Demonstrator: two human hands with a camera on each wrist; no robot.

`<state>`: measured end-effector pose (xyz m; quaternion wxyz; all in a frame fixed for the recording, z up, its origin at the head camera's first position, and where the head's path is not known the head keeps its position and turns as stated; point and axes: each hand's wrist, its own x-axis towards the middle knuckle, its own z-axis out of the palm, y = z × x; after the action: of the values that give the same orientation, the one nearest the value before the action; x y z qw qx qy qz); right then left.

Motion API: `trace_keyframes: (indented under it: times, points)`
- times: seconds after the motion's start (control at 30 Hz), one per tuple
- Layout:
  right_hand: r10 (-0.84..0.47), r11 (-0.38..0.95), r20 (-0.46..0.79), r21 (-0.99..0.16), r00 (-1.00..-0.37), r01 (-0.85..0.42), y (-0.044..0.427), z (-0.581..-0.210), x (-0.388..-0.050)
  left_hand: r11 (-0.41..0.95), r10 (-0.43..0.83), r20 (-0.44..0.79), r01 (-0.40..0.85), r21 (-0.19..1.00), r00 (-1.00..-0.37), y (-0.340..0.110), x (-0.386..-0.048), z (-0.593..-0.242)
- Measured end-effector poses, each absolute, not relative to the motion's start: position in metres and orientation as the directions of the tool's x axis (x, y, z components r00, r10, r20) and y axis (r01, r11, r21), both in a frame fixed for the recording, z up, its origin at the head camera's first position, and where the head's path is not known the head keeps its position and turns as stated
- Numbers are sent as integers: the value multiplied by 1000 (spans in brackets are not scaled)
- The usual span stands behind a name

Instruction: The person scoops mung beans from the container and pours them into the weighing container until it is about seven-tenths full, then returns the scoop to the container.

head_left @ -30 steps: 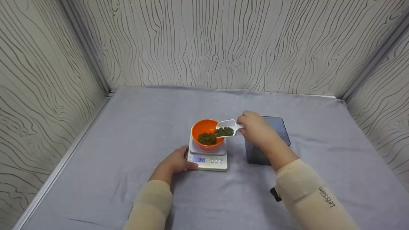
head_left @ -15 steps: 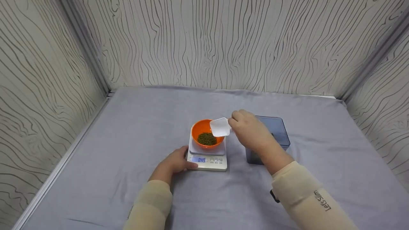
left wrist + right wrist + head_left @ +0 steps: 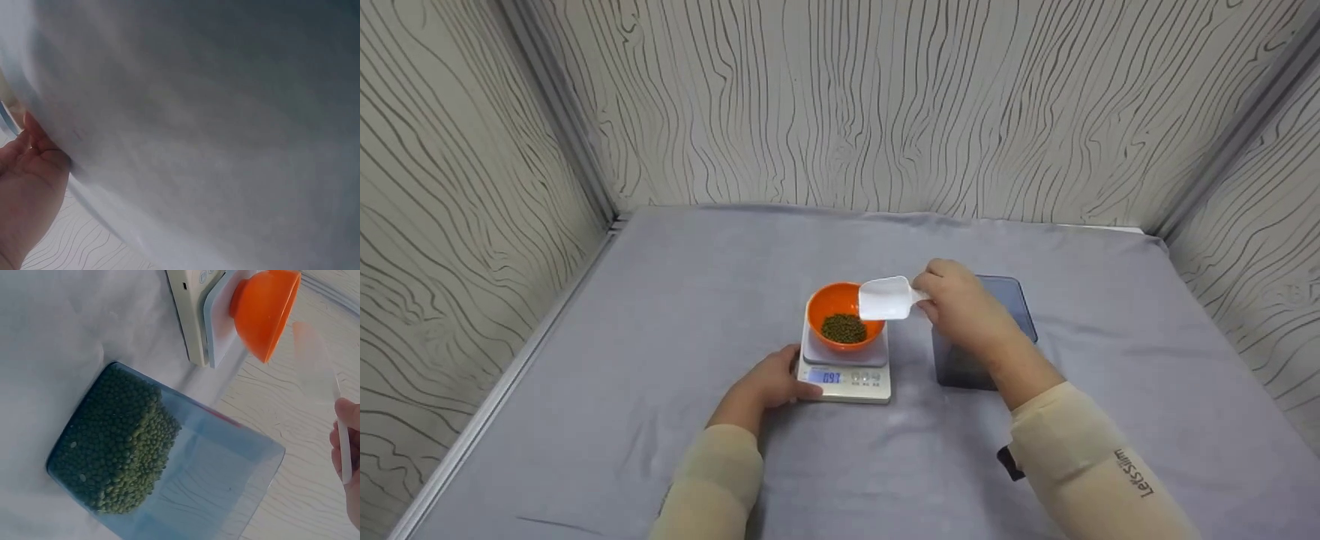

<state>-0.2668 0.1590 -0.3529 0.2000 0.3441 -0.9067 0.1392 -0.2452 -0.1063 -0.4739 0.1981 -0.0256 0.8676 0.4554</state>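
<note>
On the kitchen scale (image 3: 851, 390) stands an orange bowl (image 3: 826, 301) with green beans (image 3: 844, 328) in its bottom; the display seems to read 097. My left hand (image 3: 769, 379) rests at the scale's left edge, its thumb on the front corner near the display. In the right wrist view my right hand (image 3: 351, 455) pinches the handle of a white scoop (image 3: 315, 368). The scoop (image 3: 885, 298), with no beans visible in it, is held over the right rim of the bowl (image 3: 264, 312). The left wrist view shows mostly blurred cloth beside the left hand (image 3: 34, 191).
A clear bluish container (image 3: 208, 461) partly filled with green beans (image 3: 124, 444) stands right of the scale, partly behind my right forearm in the head view. Grey cloth (image 3: 697, 285) covers the table, and patterned panels (image 3: 840, 105) rise behind and at both sides.
The scoop has tipped over the bowl and levelled out, losing its beans. The display went from about 049 to 097. My right hand moved left, then back right; the left hand stayed.
</note>
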Motion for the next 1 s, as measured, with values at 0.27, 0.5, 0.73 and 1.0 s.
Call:
trace_keyframes:
  times: [0.27, 0.5, 0.73, 1.0]
  points:
    - [-434, 728, 416, -361, -799, -583, 177, -351, -269, 581, 130, -373, -234, 779, -919, -107, -246, -475]
    - [-396, 735, 372, -420, -840, -533, 192, -345, -266, 579, 133, -371, -231, 782, -919, -108, -246, -475]
    - [-392, 774, 252, -431, -885, -465, 215, -326, -259, 585, 137, -364, -221, 780, -921, -107, -245, -475]
    - [-387, 816, 203, -378, -899, -437, 251, -308, -252, 604, 160, -338, -179, 777, -928, -108, -245, -473]
